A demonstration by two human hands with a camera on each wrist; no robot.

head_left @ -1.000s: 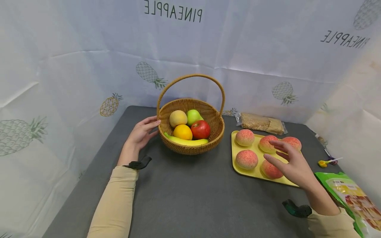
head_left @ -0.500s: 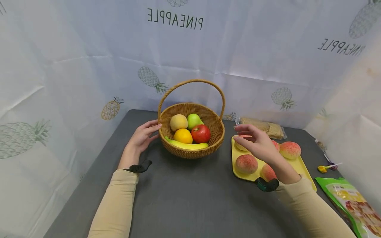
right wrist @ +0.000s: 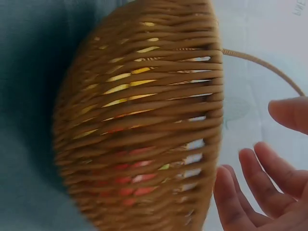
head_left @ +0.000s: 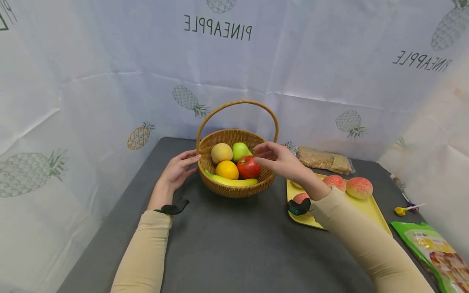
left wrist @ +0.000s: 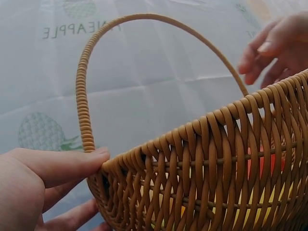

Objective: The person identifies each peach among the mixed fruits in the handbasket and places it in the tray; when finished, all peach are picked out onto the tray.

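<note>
A brown wicker basket with a tall arched handle holds a red apple, an orange, a banana, a green pear and a yellowish round fruit. My left hand touches the basket's left rim by the handle base. Its thumb lies on the rim in the left wrist view, with the other fingers outside the wall. Over the right rim, beside the apple, hovers my right hand. Its fingers are spread and hold nothing in the right wrist view.
A yellow tray with several pink-red round buns lies at right, partly under my right forearm. Behind it is a clear packet. Lollipops and a green bag lie at the right edge. A pineapple-print cloth surrounds the table.
My right hand has moved left from above the tray to the basket's right rim. My left hand stays at the left rim. The view has tipped slightly upward.
</note>
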